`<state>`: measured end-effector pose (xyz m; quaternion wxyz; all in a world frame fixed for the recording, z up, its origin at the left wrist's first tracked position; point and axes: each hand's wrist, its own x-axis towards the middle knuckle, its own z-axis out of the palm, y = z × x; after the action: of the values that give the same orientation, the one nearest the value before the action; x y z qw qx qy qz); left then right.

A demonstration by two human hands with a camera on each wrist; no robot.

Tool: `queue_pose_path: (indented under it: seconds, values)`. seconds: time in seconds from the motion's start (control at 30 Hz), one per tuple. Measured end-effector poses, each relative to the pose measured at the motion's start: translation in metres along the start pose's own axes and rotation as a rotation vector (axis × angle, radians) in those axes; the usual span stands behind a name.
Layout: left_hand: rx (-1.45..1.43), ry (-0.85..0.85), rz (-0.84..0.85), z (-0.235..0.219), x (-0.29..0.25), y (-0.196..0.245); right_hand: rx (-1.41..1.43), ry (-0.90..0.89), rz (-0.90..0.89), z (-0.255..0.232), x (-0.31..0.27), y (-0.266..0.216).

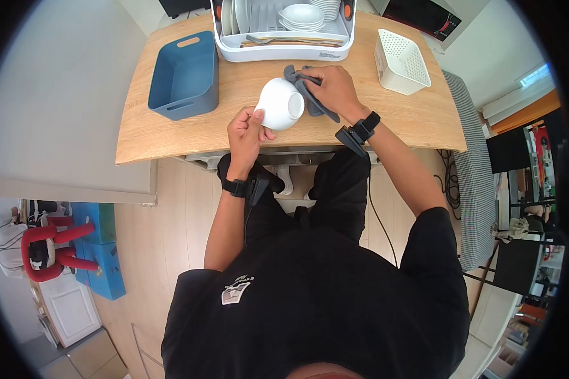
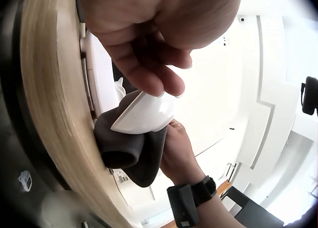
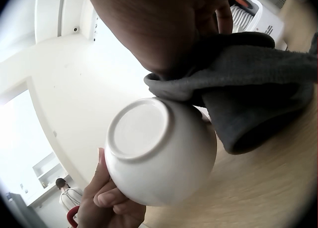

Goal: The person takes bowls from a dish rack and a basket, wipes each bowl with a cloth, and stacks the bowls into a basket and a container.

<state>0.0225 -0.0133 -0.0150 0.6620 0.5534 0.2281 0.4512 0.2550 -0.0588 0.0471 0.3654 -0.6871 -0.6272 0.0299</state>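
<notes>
A white bowl [image 1: 278, 106], tilted so its foot ring faces up and to the right, is gripped at its left side by my left hand [image 1: 245, 134]. My right hand [image 1: 336, 88] holds a dark grey cloth [image 1: 314, 95] against the bowl's far right side. In the right wrist view the cloth [image 3: 258, 84] hangs in folds beside the bowl [image 3: 164, 148], and the left fingers [image 3: 109, 193] pinch the bowl's edge. The left wrist view has the bowl [image 2: 146, 113] in front of the cloth, its inside hidden.
A white dish rack [image 1: 284, 55] with plates, stacked bowls and chopsticks stands at the table's back. To the left is a blue bin [image 1: 182, 76]; a white perforated basket [image 1: 401, 63] sits on the right. The wooden table's front edge [image 1: 189, 149] runs close below the hands.
</notes>
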Motion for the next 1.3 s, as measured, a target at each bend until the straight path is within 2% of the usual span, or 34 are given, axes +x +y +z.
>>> queue_pose_path:
  seconds: [0.1, 0.23, 0.3, 0.33, 0.4, 0.47, 0.53, 0.6, 0.67, 0.73, 0.77, 0.83, 0.87, 0.93, 0.97, 1.03, 1.07, 1.17, 1.2, 1.27, 1.3]
  values:
    - [-0.151, 0.034, -0.009, 0.002, 0.002, -0.002, 0.003, -0.017, 0.025, -0.003, -0.004, 0.003]
    - [-0.088, 0.038, -0.006, 0.006, 0.005, -0.004, -0.065, 0.001, 0.03, -0.008, -0.008, -0.001]
    - [-0.308, 0.062, -0.042, 0.008, 0.008, -0.006, -0.088, -0.024, 0.06, -0.011, -0.01, -0.006]
    - [-0.309, 0.062, -0.038, 0.008, 0.01, -0.005, -0.089, -0.022, 0.057, -0.011, -0.01, -0.007]
    - [-0.435, 0.108, -0.097, 0.01, 0.014, 0.001, -0.068, -0.012, -0.026, -0.013, -0.015, -0.011]
    - [-0.421, 0.122, -0.094, 0.019, 0.016, 0.011, -0.059, -0.041, -0.029, -0.014, -0.019, -0.016]
    - [-0.408, 0.139, -0.088, 0.022, 0.016, 0.014, 0.041, 0.007, -0.176, -0.009, -0.023, -0.021]
    - [-0.117, 0.076, -0.067, 0.023, 0.018, 0.013, 0.024, -0.006, -0.2, -0.008, -0.027, -0.032]
    - [-0.094, 0.069, -0.047, 0.026, 0.017, 0.013, -0.055, 0.03, -0.253, -0.007, -0.03, -0.038]
    - [0.133, 0.023, 0.001, 0.026, 0.015, 0.016, -0.044, 0.021, -0.242, -0.011, -0.031, -0.04]
    - [0.126, 0.028, 0.001, 0.026, 0.014, 0.019, -0.044, 0.047, -0.252, -0.012, -0.032, -0.04]
    - [0.311, -0.063, -0.013, 0.027, 0.009, 0.027, -0.044, 0.059, -0.261, -0.014, -0.033, -0.039]
    - [0.305, -0.054, -0.017, 0.028, 0.007, 0.03, -0.039, 0.059, -0.242, -0.015, -0.033, -0.037]
    - [0.356, -0.141, -0.045, 0.028, 0.005, 0.034, -0.032, 0.048, -0.225, -0.016, -0.031, -0.035]
    - [0.35, -0.131, -0.052, 0.027, 0.004, 0.033, 0.049, 0.044, -0.179, -0.017, -0.031, -0.034]
    - [0.124, -0.207, -0.139, 0.022, 0.004, 0.03, 0.137, 0.032, -0.132, -0.017, -0.031, -0.027]
    - [0.117, -0.198, -0.143, 0.022, 0.004, 0.03, 0.136, 0.02, -0.133, -0.016, -0.033, -0.024]
    - [-0.116, -0.152, -0.192, 0.017, 0.003, 0.031, 0.289, 0.036, 0.074, -0.018, -0.036, -0.018]
    - [-0.118, -0.144, -0.187, 0.017, 0.001, 0.03, 0.289, 0.03, 0.068, -0.019, -0.038, -0.017]
    - [-0.348, -0.101, -0.199, 0.018, 0.004, 0.031, 0.28, 0.071, 0.113, -0.021, -0.04, -0.019]
    - [-0.346, -0.088, -0.188, 0.017, 0.006, 0.031, 0.303, 0.078, 0.122, -0.022, -0.041, -0.021]
